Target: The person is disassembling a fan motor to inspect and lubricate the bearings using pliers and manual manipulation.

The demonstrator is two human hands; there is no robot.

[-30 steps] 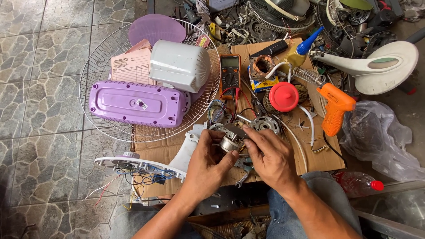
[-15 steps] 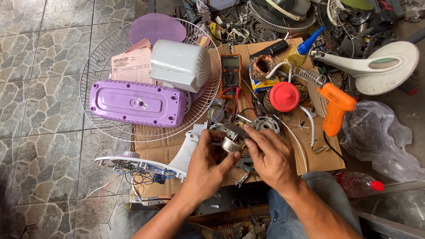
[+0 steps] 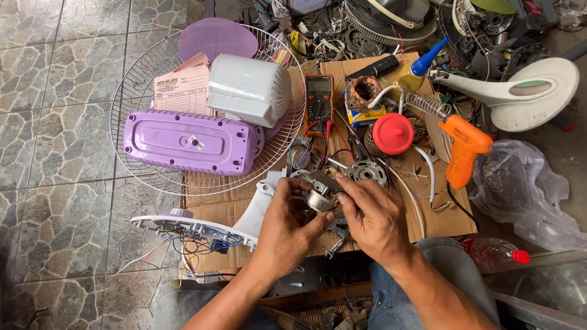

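— What have you got there?

— A small silver-grey metal motor part with a round casing (image 3: 319,197). My left hand (image 3: 288,214) grips it from below and behind, fingers curled round it, thumb pressed up under the casing. My right hand (image 3: 372,215) closes on it from the other side, fingertips pinched at its top edge. It sits between both hands, over the near edge of the flat brown cardboard sheet (image 3: 443,221) spread on the floor.

— How do you handle it well?

— I judge the left hand should do the holding and stay put, so the right can work with its fingertips alone. Keep it low over the cardboard, because anything small that drops would otherwise roll onto the grey stone floor tiles (image 3: 55,134).

— Anything close by to mind?

— The white plastic fan neck with its loose coloured wires (image 3: 202,235) lies just beside my left wrist; I keep my forearm off those wires. The round grey rotor plate with its shaft (image 3: 365,172) lies just beyond my right hand, and the orange pistol-shaped soldering gun (image 3: 463,148) is well apart, toward the right edge.

— Can you see what the fingertips touch?

— No, they cover it.
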